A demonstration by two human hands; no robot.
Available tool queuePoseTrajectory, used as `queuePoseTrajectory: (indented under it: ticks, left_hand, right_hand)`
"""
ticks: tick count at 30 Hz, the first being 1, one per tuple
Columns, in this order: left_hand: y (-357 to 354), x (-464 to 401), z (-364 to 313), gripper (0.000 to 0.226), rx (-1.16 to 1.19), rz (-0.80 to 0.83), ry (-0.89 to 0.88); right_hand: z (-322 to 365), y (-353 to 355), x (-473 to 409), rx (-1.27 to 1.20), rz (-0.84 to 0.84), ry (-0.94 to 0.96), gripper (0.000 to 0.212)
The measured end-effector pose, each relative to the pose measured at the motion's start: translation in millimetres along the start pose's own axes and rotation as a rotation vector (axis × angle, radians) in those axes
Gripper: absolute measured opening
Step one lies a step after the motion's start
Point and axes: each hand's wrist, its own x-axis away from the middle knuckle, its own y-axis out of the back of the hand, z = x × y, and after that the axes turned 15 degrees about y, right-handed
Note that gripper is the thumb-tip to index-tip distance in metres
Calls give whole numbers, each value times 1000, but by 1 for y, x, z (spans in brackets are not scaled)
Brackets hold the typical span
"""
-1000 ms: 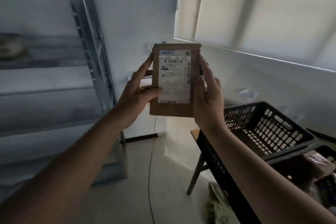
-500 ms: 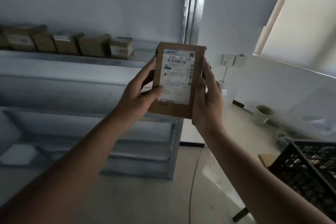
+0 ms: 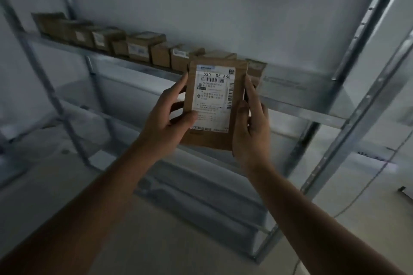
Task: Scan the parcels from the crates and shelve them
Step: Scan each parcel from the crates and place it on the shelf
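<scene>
We hold the parcel (image 3: 214, 105) upright between left hand (image 3: 169, 118) and right hand (image 3: 251, 127), in front of the shelf (image 3: 301, 87); we should slide it into the gap right of the row (image 3: 125, 42), label outward

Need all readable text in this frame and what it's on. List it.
"530- D5 A68": large print at the top of the white label on the brown parcel held between the left hand and right hand.
Blue logo strip, barcodes, square code and small print on that label: too blurred to read.
Labels on the shelved boxes: too small and blurred.
Faint print on the shelf edge: unreadable.
</scene>
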Motion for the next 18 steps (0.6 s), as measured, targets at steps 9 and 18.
queuePoseTrajectory:
  ticks: [9, 18]
  left_hand:
    - [98, -84, 63, 79, -93, -214, -40]
    - [230, -129, 144, 71, -250, -384, -92]
  right_hand:
    - [-47, -153, -76, -130, 165, 52, 51]
    - [-52, -333, -104, -196, 298, 112, 51]
